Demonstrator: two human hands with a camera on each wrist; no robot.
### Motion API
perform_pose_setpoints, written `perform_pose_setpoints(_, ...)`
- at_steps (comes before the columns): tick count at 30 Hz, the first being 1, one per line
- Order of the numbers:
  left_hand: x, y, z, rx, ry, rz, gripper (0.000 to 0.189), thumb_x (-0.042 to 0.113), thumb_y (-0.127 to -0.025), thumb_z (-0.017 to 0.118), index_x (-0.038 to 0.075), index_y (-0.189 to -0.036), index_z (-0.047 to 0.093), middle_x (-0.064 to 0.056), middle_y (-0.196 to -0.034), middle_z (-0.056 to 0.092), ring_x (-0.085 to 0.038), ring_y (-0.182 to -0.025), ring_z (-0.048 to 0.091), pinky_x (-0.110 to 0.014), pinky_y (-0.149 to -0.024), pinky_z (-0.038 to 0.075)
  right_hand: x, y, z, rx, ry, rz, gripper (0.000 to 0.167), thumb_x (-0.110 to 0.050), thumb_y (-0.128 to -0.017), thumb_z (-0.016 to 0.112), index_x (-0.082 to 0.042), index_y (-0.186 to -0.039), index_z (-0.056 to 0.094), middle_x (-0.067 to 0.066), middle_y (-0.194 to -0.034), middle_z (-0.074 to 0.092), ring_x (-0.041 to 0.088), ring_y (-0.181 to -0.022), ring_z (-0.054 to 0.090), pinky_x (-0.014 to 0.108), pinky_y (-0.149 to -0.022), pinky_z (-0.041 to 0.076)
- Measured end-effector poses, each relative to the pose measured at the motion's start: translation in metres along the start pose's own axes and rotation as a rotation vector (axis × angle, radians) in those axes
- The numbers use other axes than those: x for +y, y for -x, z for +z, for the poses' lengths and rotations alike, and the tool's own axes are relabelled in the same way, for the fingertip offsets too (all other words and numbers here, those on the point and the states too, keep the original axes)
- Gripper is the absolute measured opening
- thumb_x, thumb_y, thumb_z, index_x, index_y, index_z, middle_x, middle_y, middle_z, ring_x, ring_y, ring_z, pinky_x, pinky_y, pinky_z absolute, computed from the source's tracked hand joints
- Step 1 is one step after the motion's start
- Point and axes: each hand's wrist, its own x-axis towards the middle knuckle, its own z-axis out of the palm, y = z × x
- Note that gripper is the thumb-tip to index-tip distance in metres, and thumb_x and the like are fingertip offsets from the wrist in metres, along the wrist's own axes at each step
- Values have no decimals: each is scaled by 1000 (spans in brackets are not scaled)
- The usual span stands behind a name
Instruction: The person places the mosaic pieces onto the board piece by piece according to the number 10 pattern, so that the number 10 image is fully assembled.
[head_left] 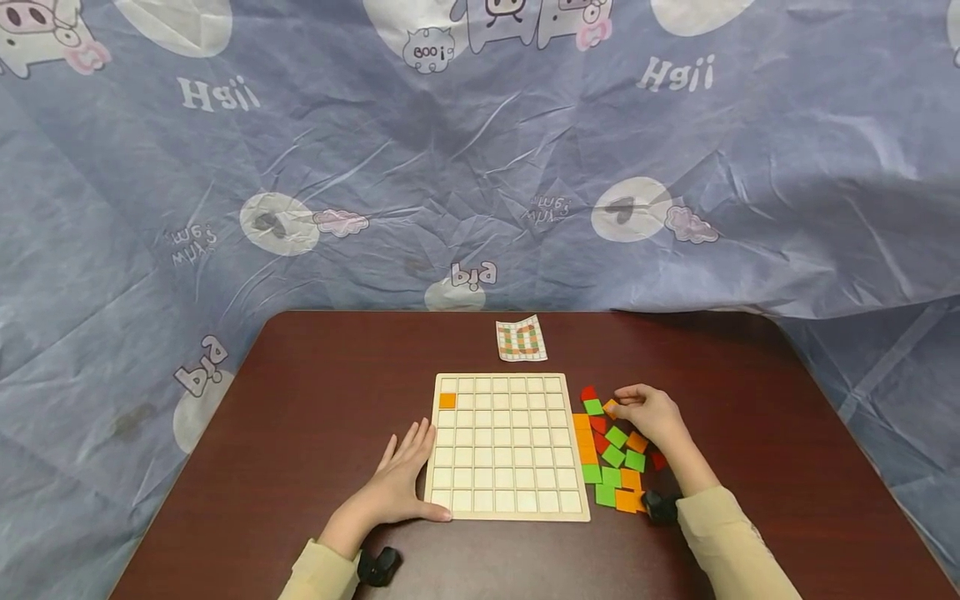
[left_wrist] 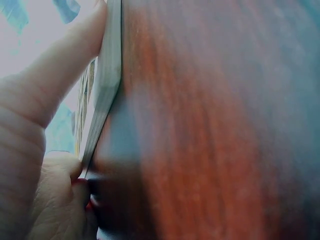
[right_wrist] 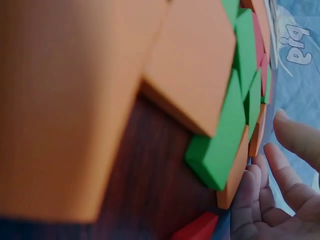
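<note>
A pale gridded board point(head_left: 502, 457) lies on the table, with an orange square tile point(head_left: 447, 401) in a cell near its upper left. My left hand point(head_left: 399, 487) is spread at the board's lower left corner, thumb on the near edge and fingers along the left side. In the left wrist view the thumb point(left_wrist: 70, 55) lies against the board's edge point(left_wrist: 109, 65). To the right of the board, my right hand point(head_left: 656, 415) reaches over loose tiles, fingertips right at an orange tile point(head_left: 611, 409). The right wrist view shows a gap between thumb and index finger point(right_wrist: 282, 167).
Several green tiles point(head_left: 613, 456), orange tiles point(head_left: 585, 437) and red pieces point(head_left: 588, 392) lie loose along the board's right side. Behind the board is a small patterned paper point(head_left: 522, 341). A printed grey-blue cloth point(head_left: 465, 167) hangs beyond the dark table point(head_left: 337, 375).
</note>
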Motion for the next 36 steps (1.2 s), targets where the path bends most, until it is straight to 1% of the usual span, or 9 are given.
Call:
perform_pose_setpoints(4, 0, 1, 0, 0, 1, -2, 130, 58, -65, 85, 4, -158, 12, -14, -166, 0, -31, -154, 2, -58, -121, -3, -2, 0, 3, 8, 52, -12, 39, -18, -88, 74, 4, -119, 64, 25, -118, 64, 34, -98, 61, 45, -84, 53)
perform_pose_setpoints(8, 0, 1, 0, 5, 1, -2, 130, 57, -64, 86, 4, -158, 13, -14, -166, 1, -32, -154, 3, -58, -121, -3, -4, 0, 4, 7, 92, -32, 38, -16, -87, 75, 5, -117, 64, 25, -113, 65, 31, -93, 60, 44, -81, 54)
perform_pose_setpoints(11, 0, 0, 0, 6, -3, 0, 130, 56, -65, 86, 4, -158, 12, -14, -166, 2, -31, -155, 3, -58, -121, -2, -5, 0, 4, 4, 109, -33, 37, -15, -86, 76, 5, -115, 64, 24, -109, 65, 30, -89, 60, 41, -77, 55)
perform_pose_setpoints(16, -1, 0, 0, 5, -12, 2, 130, 57, -65, 86, 4, -158, 13, -14, -166, 2, -31, -155, 3, -58, -121, -2, -6, 1, 3, -3, 133, -11, 35, -16, -85, 77, 5, -110, 62, 21, -100, 64, 27, -82, 58, 38, -70, 53)
perform_pose_setpoints(23, -3, 0, 0, -4, -10, 3, 130, 59, -65, 84, 4, -158, 12, -14, -166, 0, -31, -154, 1, -58, -121, -3, -5, 0, 1, 3, 159, -22, 27, -14, -86, 76, 3, -102, 63, 18, -94, 64, 26, -78, 56, 34, -66, 51)
perform_pose_setpoints(27, -4, 0, 0, -4, -3, 4, 130, 59, -66, 84, 4, -158, 11, -14, -166, -1, -32, -154, 1, -59, -121, -3, -6, 0, -2, 8, 130, -30, 25, -15, -86, 75, 2, -101, 65, 17, -92, 66, 25, -77, 56, 32, -64, 49)
perform_pose_setpoints(32, -4, 0, -1, -3, -2, 11, 130, 60, -66, 84, 4, -158, 11, -14, -166, 0, -31, -154, 1, -58, -121, -2, -12, 3, -4, -8, 44, -16, 35, -23, -89, 74, 3, -111, 64, 22, -106, 65, 30, -89, 58, 36, -72, 51)
perform_pose_setpoints(36, -5, 1, 0, -5, 1, 13, 129, 60, -66, 84, 5, -158, 11, -14, -166, 0, -31, -155, 1, -58, -121, -3, -21, 5, -2, -54, -74, -12, 43, -28, -91, 71, 2, -120, 60, 23, -115, 64, 28, -96, 62, 38, -81, 50)
